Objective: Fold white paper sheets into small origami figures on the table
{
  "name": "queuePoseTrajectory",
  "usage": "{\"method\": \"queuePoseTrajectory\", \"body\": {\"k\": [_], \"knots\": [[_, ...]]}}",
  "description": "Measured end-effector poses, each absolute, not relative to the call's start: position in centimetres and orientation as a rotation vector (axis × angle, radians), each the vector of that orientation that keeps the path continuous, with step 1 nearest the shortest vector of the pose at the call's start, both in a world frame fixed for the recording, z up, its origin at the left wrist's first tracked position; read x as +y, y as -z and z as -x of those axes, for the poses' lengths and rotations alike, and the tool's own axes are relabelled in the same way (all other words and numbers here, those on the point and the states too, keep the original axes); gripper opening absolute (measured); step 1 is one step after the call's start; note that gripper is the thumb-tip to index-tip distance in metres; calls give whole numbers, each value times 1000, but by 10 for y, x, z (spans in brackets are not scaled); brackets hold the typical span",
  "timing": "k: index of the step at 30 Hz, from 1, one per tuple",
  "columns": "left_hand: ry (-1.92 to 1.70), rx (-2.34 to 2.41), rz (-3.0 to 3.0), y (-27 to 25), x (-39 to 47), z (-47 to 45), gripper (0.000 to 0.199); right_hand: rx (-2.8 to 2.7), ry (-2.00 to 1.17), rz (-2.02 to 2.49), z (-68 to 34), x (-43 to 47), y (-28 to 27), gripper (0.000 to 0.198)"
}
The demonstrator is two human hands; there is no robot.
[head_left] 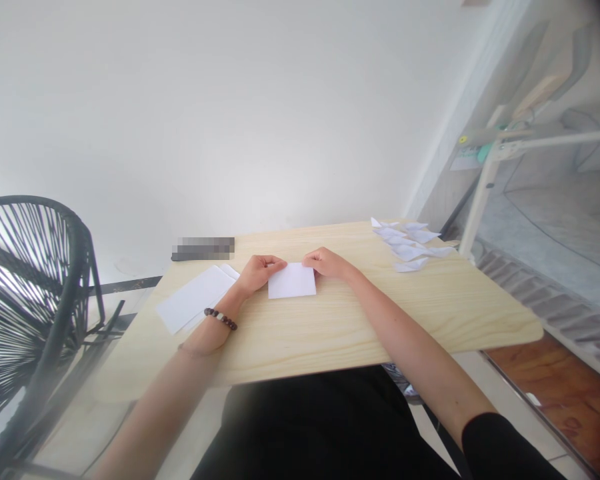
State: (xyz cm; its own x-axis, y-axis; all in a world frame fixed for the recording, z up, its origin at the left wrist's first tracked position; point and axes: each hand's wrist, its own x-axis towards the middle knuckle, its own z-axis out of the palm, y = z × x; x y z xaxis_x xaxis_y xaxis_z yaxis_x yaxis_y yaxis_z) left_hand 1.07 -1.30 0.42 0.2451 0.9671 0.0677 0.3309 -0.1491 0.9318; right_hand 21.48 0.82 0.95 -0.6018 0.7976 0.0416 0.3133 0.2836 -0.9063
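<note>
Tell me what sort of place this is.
Probably a room in a home, though I can't be sure: a light wooden table stands by a plain white wall, with a dark corded chair to its left.

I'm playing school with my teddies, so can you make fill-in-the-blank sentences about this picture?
1. The paper between the left hand and right hand is coloured ____.
2. The beaded bracelet is on the person's ____ arm.
3. The folded papers lie near the table's far ____ corner.

Missing words: white; left; right
</note>
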Motion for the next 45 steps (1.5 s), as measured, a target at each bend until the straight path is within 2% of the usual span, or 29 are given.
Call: {"method": "queuePoseTrajectory", "body": {"k": [5, 13, 20, 28, 35, 45], "knots": [[-942, 1232, -1612, -3, -12, -11, 35, -1958, -1537, 1027, -225, 16, -6, 18], [-990, 1263, -1543, -3, -11, -7, 36, -1829, -1612, 1090, -239, 22, -4, 18], [-1035, 1325, -1601, -1, -8, -8, 39, -1765, -1581, 1045, -230, 18, -3, 33], [-976, 1317, -1763, -4, -13, -10, 48, -1891, -1171, 1164, -215, 16, 8, 21], [-832, 1364, -2347, 6, -6, -8, 35, -1959, -632, 1197, -208, 17, 15, 16], [-706, 1391, -2608, 7, -8, -6, 33, -2207, -221, 1218, -203, 7, 12, 20]]}}
